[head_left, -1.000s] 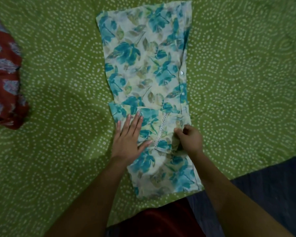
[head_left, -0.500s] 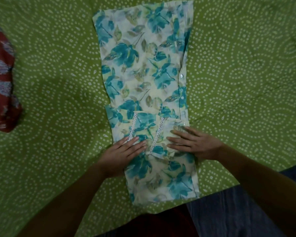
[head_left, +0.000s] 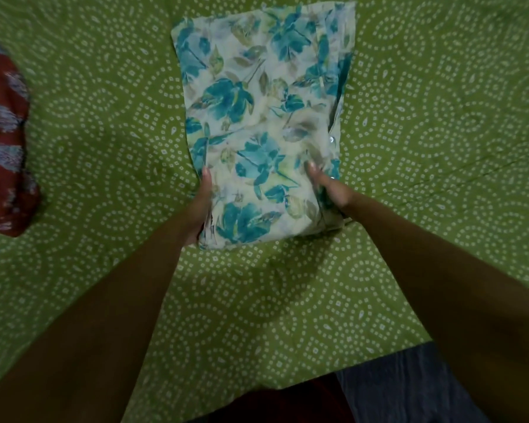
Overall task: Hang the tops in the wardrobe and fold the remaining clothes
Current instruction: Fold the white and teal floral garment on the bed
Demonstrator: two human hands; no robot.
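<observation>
Floral garment point(head_left: 258, 117) lies mid-bed on the green bedspread point(head_left: 440, 148), long axis running away from the person; left hand point(head_left: 200, 206) and right hand point(head_left: 333, 190) each grip 1 near-end side, equally close.

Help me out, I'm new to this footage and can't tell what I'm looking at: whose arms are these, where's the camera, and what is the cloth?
There is no machine here. A person wears a camera on the head, looking down at their own bare arms. The left hand and right hand grip the side edges of a floral garment, folded over at its near end, on a green dotted bedsheet. A red patterned garment lies apart at the left edge.
</observation>
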